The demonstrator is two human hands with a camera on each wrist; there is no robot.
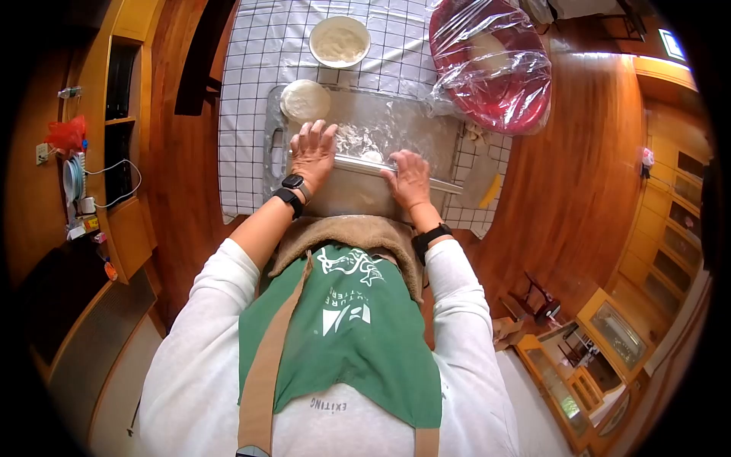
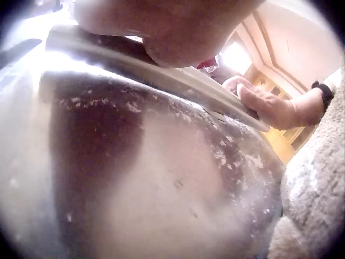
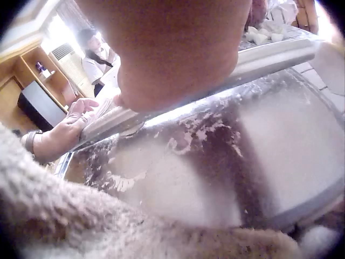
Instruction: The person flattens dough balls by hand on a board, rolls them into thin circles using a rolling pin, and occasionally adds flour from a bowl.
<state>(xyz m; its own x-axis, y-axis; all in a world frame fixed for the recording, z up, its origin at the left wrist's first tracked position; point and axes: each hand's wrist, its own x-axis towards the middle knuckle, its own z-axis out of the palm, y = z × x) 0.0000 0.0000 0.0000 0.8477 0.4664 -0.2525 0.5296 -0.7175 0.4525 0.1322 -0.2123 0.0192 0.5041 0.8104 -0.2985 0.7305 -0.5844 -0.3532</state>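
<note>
Left grip (image 1: pixel 313 156) and right grip (image 1: pixel 411 181) rest unclenched (palms down) on the rolling pin (image 1: pixel 359 164).

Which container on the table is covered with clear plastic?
The large red basin at the table's far right: wrinkled clear film covers it, while the smaller white bowl stands uncovered.

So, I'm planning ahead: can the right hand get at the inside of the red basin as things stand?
Probably not directly: clear plastic film covers the red basin and would likely need lifting first, while the right hand rests on the rolling pin.
</note>
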